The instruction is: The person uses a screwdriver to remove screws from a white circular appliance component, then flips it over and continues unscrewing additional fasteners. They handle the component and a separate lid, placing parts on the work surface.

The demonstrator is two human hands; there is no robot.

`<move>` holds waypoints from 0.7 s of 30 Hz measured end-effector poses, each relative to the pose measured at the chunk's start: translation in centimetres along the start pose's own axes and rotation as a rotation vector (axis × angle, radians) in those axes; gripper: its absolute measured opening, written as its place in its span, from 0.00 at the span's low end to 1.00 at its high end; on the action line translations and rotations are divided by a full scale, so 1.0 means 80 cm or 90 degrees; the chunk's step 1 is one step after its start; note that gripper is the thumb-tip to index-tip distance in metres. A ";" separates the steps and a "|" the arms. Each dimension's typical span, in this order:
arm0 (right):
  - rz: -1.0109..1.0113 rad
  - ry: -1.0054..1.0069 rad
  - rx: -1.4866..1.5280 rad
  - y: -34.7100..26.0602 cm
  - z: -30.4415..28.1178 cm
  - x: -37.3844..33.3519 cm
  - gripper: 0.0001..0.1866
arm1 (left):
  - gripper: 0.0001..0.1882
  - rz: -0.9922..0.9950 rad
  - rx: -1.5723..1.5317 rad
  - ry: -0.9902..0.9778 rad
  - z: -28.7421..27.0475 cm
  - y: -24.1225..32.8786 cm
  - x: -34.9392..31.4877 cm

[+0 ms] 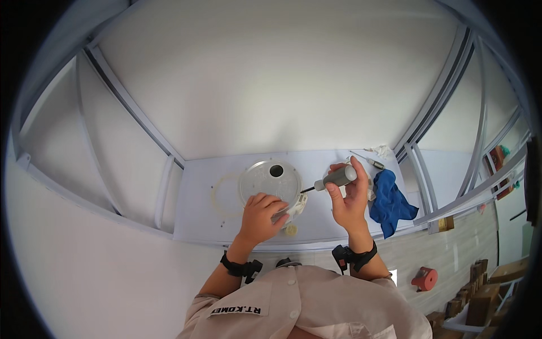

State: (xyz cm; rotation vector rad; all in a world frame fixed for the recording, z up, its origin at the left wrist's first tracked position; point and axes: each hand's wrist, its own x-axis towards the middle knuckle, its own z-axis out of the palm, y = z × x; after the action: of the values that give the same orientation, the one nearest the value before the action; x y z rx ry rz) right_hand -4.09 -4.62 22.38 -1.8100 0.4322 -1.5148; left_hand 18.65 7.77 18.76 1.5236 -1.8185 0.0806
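A round, pale grey, drum-like thing (259,179) with a flat top and a dark round hole (276,170) sits on the white table. My left hand (262,219) grips its near edge, fingers curled over the top and thumb lower down. In my right hand (351,203) is a screwdriver (337,178) with a grey handle, held nearly level. Its dark shaft points left, the tip close to a small whitish fitting (303,199) on the drum's right side. Whether the tip touches the fitting I cannot tell. My left fingers partly hide the near rim.
A blue cloth (389,203) lies at the table's right, with another screwdriver (375,163) behind it. A thin yellowish ring (217,195) lies left of the drum, and a small yellow disc (291,230) near the front edge. Metal frame posts (432,96) flank the white table (195,217).
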 end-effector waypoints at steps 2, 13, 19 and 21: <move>-0.001 -0.003 0.007 0.002 0.003 0.002 0.42 | 0.12 0.001 -0.002 0.026 0.018 0.000 0.010; -0.013 -0.023 0.000 -0.002 0.004 0.004 0.41 | 0.04 -0.086 0.059 0.071 0.070 0.003 0.021; 0.012 -0.055 -0.014 0.004 0.006 0.004 0.41 | 0.06 -0.112 0.023 0.054 0.069 0.007 0.032; 0.007 -0.071 -0.029 0.006 0.005 0.005 0.42 | 0.06 -0.123 0.019 0.039 0.064 0.011 0.038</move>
State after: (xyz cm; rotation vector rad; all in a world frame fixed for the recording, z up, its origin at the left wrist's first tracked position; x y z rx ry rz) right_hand -3.55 -5.08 22.29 -1.9141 0.4245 -1.3981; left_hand 15.31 3.02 17.12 1.6925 -1.6209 0.0607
